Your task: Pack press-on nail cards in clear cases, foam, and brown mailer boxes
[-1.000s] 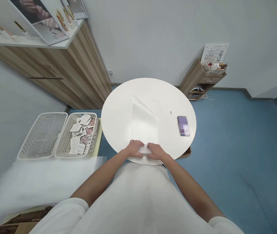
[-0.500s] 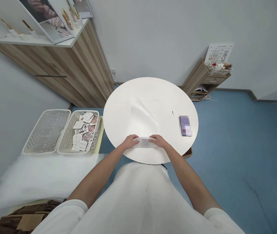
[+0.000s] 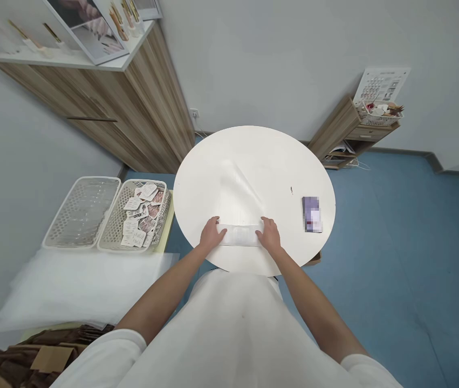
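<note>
A thin, translucent white sheet (image 3: 235, 186) lies on the round white table (image 3: 294, 156), its near part folded into a flat band (image 3: 240, 236). My left hand (image 3: 212, 235) grips the left end of that band, thumb on top and fingers curled at the far edge. At the other end my right hand (image 3: 270, 235) grips it in the same way. Whether anything is wrapped inside the fold, I cannot tell. Right of the hands lies a purple item (image 3: 312, 214), blurred out. A small dark reddish piece (image 3: 292, 189) rests near it.
Left of the table stand a white basket of small printed packets (image 3: 134, 240) and a basket of clear plastic pieces (image 3: 79, 215). A stack of translucent sheets (image 3: 91, 285) lies nearer, above brown folded items (image 3: 14, 355). Behind are a wooden cabinet (image 3: 140, 108) and a small shelf (image 3: 342, 126).
My hands have moved apart to the two ends of the folded band, which now lies flatter on the table. The view has shifted slightly.
</note>
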Demonstrator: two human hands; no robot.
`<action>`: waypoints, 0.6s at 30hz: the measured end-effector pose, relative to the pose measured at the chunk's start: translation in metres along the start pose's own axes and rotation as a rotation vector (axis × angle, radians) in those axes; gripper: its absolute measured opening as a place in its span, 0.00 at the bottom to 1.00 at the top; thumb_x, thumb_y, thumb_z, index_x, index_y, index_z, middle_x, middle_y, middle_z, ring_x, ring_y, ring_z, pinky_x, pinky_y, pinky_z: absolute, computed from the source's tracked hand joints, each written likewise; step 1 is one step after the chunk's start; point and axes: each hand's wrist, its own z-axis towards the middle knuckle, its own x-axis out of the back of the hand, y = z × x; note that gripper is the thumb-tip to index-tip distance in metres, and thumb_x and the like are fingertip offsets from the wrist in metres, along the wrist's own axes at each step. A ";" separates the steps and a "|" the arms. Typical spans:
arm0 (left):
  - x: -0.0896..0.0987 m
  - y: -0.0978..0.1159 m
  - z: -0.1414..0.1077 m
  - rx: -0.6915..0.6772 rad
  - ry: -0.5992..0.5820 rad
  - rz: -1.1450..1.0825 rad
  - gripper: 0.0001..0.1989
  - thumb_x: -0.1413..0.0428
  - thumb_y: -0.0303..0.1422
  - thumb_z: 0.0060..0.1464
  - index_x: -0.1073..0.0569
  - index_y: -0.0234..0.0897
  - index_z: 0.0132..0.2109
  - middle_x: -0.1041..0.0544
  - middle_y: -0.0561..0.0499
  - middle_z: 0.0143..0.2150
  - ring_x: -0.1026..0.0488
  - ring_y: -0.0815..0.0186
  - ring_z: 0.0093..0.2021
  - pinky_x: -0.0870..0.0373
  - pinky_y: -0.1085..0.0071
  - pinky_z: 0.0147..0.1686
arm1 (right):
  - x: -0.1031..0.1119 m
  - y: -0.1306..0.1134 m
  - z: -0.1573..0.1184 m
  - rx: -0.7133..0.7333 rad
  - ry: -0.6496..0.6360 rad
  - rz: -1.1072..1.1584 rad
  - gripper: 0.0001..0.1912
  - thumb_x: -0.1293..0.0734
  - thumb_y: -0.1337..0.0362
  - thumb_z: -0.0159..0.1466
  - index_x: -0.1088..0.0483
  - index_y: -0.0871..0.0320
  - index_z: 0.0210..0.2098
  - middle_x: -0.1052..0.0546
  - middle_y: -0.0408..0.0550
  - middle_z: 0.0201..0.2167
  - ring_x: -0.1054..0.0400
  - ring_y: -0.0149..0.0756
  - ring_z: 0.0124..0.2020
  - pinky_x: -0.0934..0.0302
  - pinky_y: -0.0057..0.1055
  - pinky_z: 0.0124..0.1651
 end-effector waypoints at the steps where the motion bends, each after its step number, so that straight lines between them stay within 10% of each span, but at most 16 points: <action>1: -0.001 0.005 -0.003 -0.116 0.030 0.062 0.27 0.48 0.40 0.47 0.42 0.36 0.53 0.35 0.42 0.50 0.38 0.58 0.51 0.40 0.64 0.46 | -0.001 -0.004 -0.002 0.115 0.014 -0.062 0.25 0.38 0.62 0.54 0.44 0.57 0.52 0.38 0.55 0.52 0.44 0.43 0.52 0.48 0.38 0.49; 6: -0.009 0.026 -0.012 -0.506 -0.169 0.352 0.31 0.43 0.41 0.40 0.40 0.41 0.52 0.40 0.44 0.56 0.49 0.52 0.59 0.55 0.55 0.54 | -0.008 -0.018 -0.006 0.521 -0.193 -0.328 0.33 0.30 0.57 0.46 0.44 0.55 0.49 0.43 0.54 0.56 0.52 0.45 0.58 0.57 0.43 0.54; 18: -0.002 0.025 -0.034 -0.482 -0.396 0.340 0.25 0.45 0.41 0.39 0.33 0.42 0.47 0.30 0.47 0.43 0.36 0.54 0.47 0.56 0.52 0.51 | -0.013 -0.018 -0.047 0.432 -0.362 -0.249 0.23 0.35 0.60 0.50 0.41 0.56 0.45 0.31 0.49 0.43 0.39 0.40 0.45 0.49 0.36 0.46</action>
